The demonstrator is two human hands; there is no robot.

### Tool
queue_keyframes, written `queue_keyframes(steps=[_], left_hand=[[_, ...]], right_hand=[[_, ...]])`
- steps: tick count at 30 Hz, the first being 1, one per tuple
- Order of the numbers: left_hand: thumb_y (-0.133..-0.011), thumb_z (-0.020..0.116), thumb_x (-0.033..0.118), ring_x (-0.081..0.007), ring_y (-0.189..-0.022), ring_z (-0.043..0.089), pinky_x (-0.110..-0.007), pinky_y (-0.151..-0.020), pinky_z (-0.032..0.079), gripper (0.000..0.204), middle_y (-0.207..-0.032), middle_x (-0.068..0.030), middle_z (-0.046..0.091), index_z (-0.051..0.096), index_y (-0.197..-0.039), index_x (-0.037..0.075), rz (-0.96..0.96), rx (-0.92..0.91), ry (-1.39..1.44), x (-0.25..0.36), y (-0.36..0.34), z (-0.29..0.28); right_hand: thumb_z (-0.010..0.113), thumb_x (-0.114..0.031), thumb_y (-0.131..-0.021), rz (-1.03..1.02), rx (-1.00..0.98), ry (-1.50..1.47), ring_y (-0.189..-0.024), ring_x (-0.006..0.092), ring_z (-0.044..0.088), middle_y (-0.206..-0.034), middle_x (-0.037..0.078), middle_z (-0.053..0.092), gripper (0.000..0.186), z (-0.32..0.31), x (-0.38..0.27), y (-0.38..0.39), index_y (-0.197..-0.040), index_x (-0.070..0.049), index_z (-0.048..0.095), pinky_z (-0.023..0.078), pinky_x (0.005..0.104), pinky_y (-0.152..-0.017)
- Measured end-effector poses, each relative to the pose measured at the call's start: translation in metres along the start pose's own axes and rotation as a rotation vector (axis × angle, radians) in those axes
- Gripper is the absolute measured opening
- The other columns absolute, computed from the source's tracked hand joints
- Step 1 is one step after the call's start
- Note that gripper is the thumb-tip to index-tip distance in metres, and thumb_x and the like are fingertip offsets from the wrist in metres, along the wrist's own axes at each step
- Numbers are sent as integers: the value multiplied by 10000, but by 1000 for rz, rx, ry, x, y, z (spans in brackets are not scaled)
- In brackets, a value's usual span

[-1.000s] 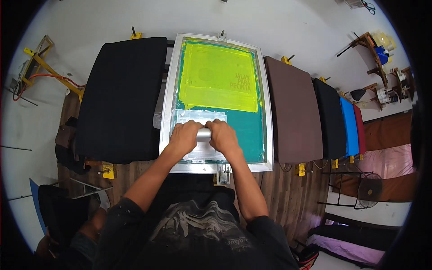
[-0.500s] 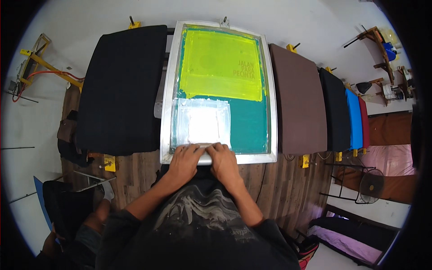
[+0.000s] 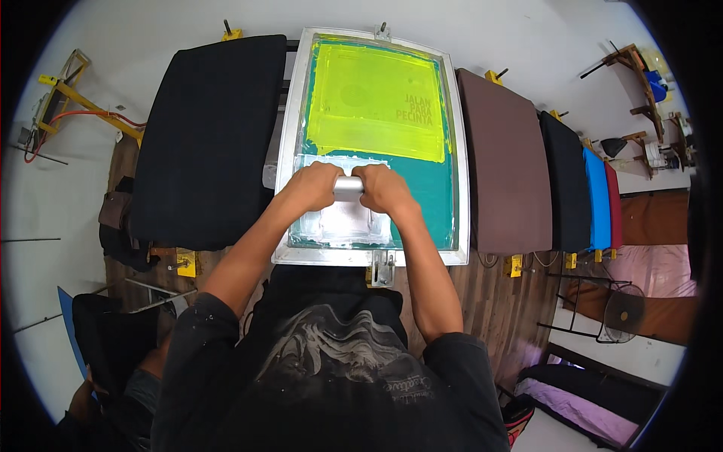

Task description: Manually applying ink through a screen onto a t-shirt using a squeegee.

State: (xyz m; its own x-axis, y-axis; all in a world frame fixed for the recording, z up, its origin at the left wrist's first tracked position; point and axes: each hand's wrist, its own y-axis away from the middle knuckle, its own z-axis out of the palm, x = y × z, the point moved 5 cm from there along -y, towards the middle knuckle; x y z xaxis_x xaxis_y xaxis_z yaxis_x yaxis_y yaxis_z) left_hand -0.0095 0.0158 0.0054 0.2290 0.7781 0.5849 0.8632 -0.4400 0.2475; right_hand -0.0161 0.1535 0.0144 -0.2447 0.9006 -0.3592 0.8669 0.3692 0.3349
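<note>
1. Squeegee (image 3: 348, 185) is at the far end of the pale patch (image 3: 345, 224) on your screen (image 3: 423, 203).
2. Your left hand (image 3: 315, 187) and right hand (image 3: 387, 190) are clamped on its ends.
3. Yellow area (image 3: 365, 94): beyond squeegee.

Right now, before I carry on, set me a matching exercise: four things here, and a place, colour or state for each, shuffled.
1. Squeegee
2. Screen-printing frame
3. Brown fabric-covered board
4. Fan

A. Just right of the frame
B. Dark and round, far right
C. Silver, around the mesh
D. Gripped by left hand and right hand

Pairs: 1-D, 2-C, 3-A, 4-B
</note>
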Motion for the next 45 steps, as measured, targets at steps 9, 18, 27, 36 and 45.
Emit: queue_keyframes(steps=[9, 18, 27, 36, 45], left_hand=[[-710, 646, -58, -369, -902, 699, -435, -813, 557, 306, -939, -214, 715, 720, -993, 29, -40, -95, -15, -11, -21, 2], [-731, 642, -67, -386, -867, 664, -476, -776, 542, 357, -984, -171, 651, 680, -1068, 43, 102, 287, 85, 5, 46, 44], [-754, 635, -22, -398, -939, 661, -479, -832, 536, 341, -1019, -175, 672, 688, -1084, 45, 13, 23, 95, 25, 89, 53], [-761, 588, -84, -389, -921, 673, -467, -826, 538, 349, -1002, -203, 692, 719, -1052, 58, -9, 109, 29, 12, 15, 11], [-722, 575, -119, -402, -1022, 627, -474, -896, 510, 424, -1095, -183, 642, 633, -1127, -4, 102, 259, 62, 25, 97, 59]], right_hand=[[688, -42, -702, 90, -108, 43, -902, 345, 704, -977, 155, 725, 342, 1, 4, -23, -1031, -129, 721, 576, 440, -796], [663, 37, -667, -30, 258, -59, -895, 385, 609, -935, 177, 654, 314, 34, -10, 46, -971, -34, 699, 534, 447, -798], [688, 34, -644, 18, 123, -128, -906, 375, 637, -959, 171, 680, 366, 46, -22, 93, -999, -49, 720, 537, 449, -807], [685, -1, -698, 66, 157, 31, -895, 362, 671, -958, 148, 685, 294, 13, -1, 17, -978, -92, 692, 554, 468, -748], [647, 6, -724, -47, 312, -69, -937, 348, 599, -1002, 140, 604, 321, 55, -30, 103, -1039, -47, 620, 533, 479, -715]])
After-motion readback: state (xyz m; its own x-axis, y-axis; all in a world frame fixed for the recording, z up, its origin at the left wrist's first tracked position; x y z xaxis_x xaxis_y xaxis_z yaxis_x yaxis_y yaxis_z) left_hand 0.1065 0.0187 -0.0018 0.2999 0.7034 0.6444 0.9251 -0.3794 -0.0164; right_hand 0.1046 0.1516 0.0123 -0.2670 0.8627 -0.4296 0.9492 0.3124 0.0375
